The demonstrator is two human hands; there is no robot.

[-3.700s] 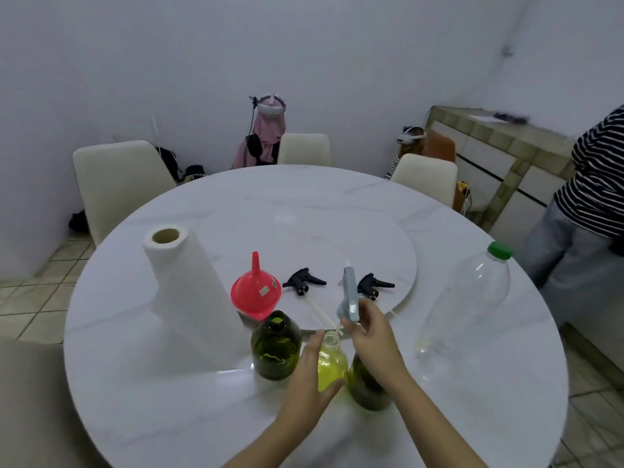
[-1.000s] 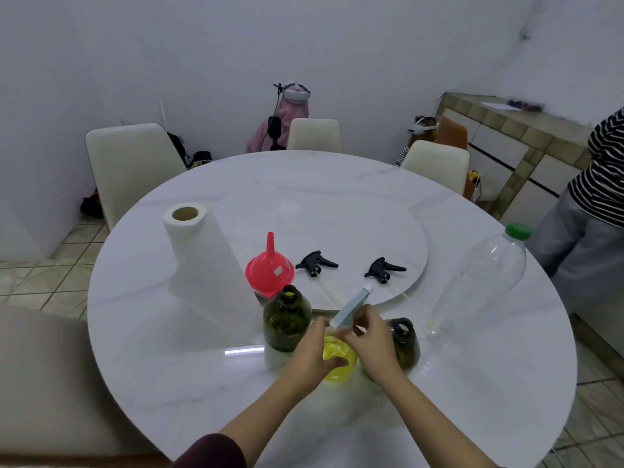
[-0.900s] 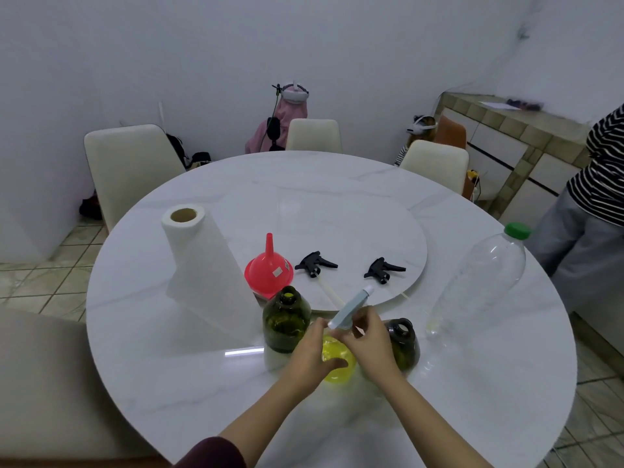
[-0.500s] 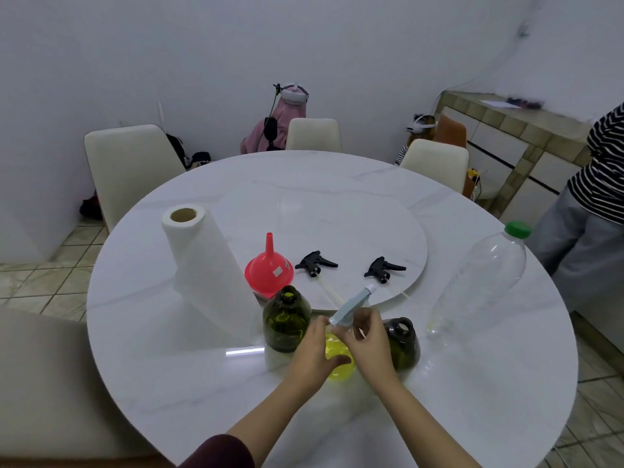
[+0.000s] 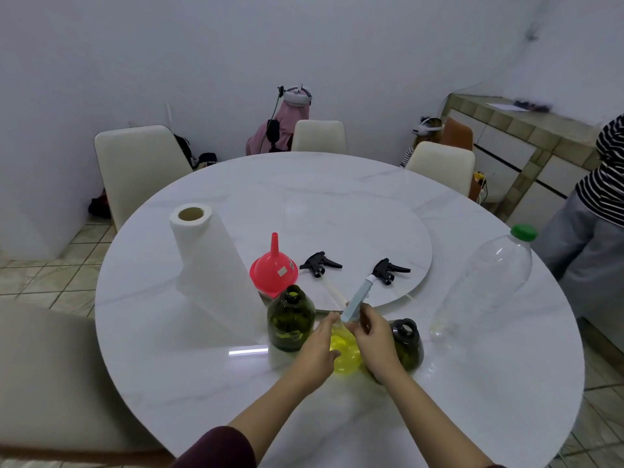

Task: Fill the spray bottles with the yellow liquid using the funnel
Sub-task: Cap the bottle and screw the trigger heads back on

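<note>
A small clear bottle with yellow liquid (image 5: 344,352) stands on the white table (image 5: 472,383) between my hands. My left hand (image 5: 319,352) wraps its left side. My right hand (image 5: 374,336) pinches the collar of a pale blue-grey spray head (image 5: 358,298) seated on that bottle's neck, nozzle tilted up and away. Two dark green bottles stand open, one to the left (image 5: 291,320) and one to the right (image 5: 407,342). A red funnel (image 5: 274,270) rests upside down behind them. Two black spray heads (image 5: 319,264) (image 5: 390,270) lie on the turntable (image 5: 354,231).
A paper towel roll (image 5: 206,265) stands at the left. A large clear bottle with a green cap (image 5: 486,282), nearly empty, stands at the right. Chairs ring the table. A person in a striped top (image 5: 604,184) stands at the far right beside a tiled counter.
Over 3.7 s the blue-grey spray head came down onto the yellow bottle. In the last second my right hand's fingers shifted slightly around its collar; the bottles stayed put.
</note>
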